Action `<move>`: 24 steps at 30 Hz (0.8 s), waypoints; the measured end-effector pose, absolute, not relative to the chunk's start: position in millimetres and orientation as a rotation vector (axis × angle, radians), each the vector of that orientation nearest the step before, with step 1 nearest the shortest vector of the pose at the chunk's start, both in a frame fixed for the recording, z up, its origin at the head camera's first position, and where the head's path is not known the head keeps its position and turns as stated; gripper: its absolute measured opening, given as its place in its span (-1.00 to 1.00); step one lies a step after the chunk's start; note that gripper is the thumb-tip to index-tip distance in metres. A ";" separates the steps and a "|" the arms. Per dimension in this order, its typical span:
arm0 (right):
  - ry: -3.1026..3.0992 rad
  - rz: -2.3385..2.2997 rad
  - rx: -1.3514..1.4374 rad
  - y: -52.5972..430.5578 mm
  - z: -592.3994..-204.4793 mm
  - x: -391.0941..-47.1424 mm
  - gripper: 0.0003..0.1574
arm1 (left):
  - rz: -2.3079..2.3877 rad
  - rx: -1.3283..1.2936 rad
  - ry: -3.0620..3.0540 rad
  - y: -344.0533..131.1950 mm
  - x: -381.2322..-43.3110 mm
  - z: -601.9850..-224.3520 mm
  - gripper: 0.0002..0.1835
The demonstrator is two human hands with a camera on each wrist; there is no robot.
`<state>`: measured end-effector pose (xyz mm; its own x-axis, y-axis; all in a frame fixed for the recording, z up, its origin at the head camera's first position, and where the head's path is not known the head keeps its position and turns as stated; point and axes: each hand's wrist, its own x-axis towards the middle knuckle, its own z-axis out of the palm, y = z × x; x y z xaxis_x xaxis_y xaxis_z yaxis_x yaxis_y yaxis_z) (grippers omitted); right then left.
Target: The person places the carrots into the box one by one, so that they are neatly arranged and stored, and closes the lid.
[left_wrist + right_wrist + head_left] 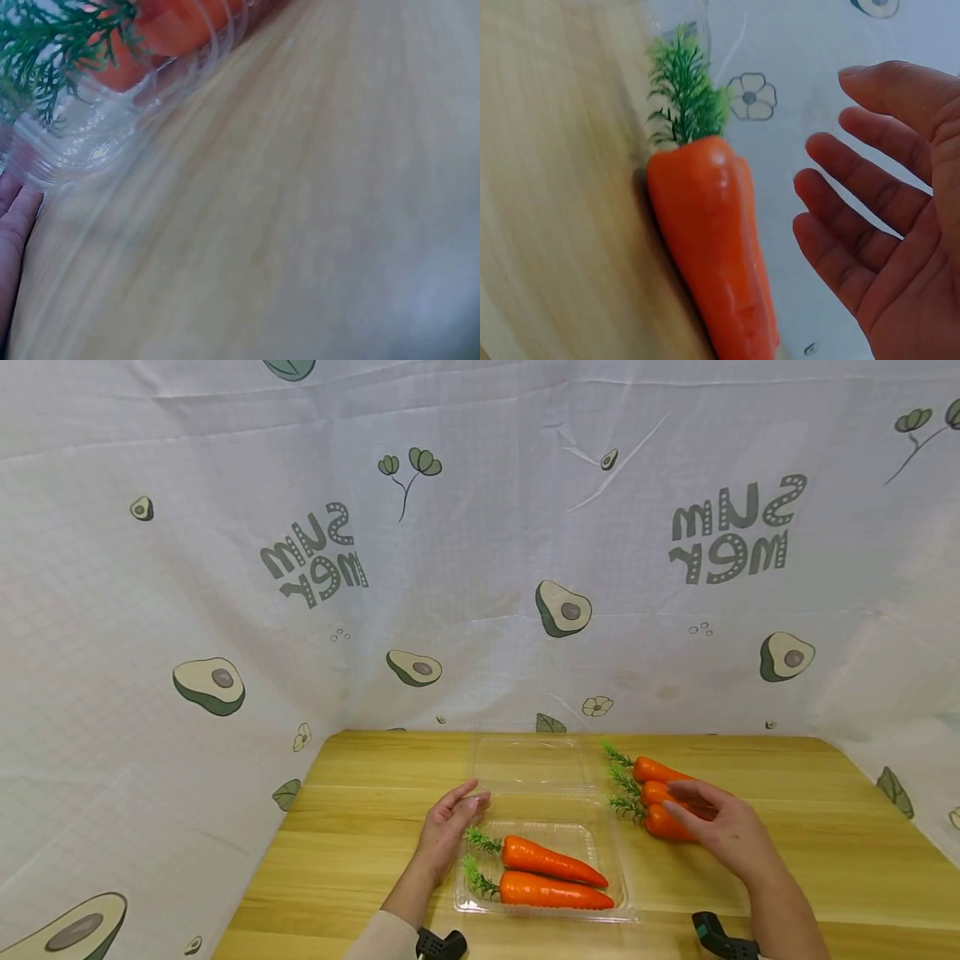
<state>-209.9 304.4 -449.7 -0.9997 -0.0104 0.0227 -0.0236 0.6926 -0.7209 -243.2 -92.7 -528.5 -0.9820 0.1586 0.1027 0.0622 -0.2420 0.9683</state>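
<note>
Two orange carrots with green tops lie side by side in a clear plastic clamshell box (626, 893); the nearer carrot (555, 891) and the farther carrot (551, 858) both point right. My left hand (442, 831) is at the box's left side, fingers extended, its fingertips touching the clear wall in the left wrist view. Three more carrots lie in a row on the table to the right, the nearest carrot (705, 225) large in the right wrist view. Above them hovers my right hand (723, 827), fingers spread and loosely bent, apart from the carrots and holding nothing.
The box's clear lid (532, 764) lies folded back towards the rear of the wooden table (360, 827). Behind the table hangs a white cloth (480, 552) printed with avocados. Dark wrist straps (723, 937) show at the lower edge.
</note>
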 end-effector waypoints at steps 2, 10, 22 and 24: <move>-2.904 1.204 0.011 309.1 -451.6 -210.9 -0.20 | 2.413 0.276 1.887 -92.7 -242.9 -528.3 -0.41; -3.013 1.092 -0.072 323.6 -457.9 -217.5 -0.08 | 2.398 0.290 1.899 -92.7 -242.0 -527.4 -0.41; -3.068 0.973 0.025 326.5 -470.6 -221.5 -0.12 | 2.405 0.276 1.907 -92.5 -241.9 -527.3 -0.43; -3.078 0.979 0.037 324.9 -472.0 -222.0 -0.13 | 2.405 0.275 1.907 -92.6 -242.1 -527.5 -0.43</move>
<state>-222.0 324.9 -472.0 -0.9958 -0.0485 -0.0774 0.0052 0.8162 -0.5777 -242.1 -92.6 -527.5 -0.9823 0.1570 0.1024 0.0639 -0.2328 0.9704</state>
